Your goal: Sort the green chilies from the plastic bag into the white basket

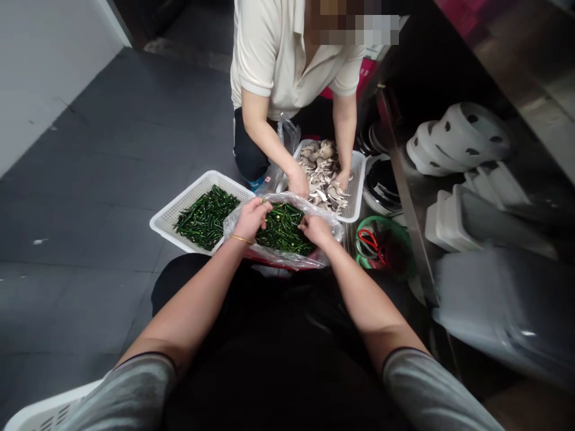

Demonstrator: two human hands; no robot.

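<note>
In front of me a clear plastic bag point(233, 222) lies open, filled with thin green chili peppers point(285, 230). My left hand point(254, 219) is over the bag's left side, its fingers closed in a pinch around what looks like a green chili pepper. At the right side of the peppers is my right hand point(315, 231), thumb and fingers pressed together; whatever they hold is too small to make out. Left of the bag, a white perforated basket point(168, 216) holds more dark green chili peppers point(207, 218).
Across from me a person point(269, 60) has both hands in a white basket point(358, 185) of torn mushrooms point(321, 170). To the right sit a green basket point(362, 230) with red-handled scissors point(369, 240), and a shelf with stacked white containers point(453, 209). Another white basket point(49, 410) stands at lower left.
</note>
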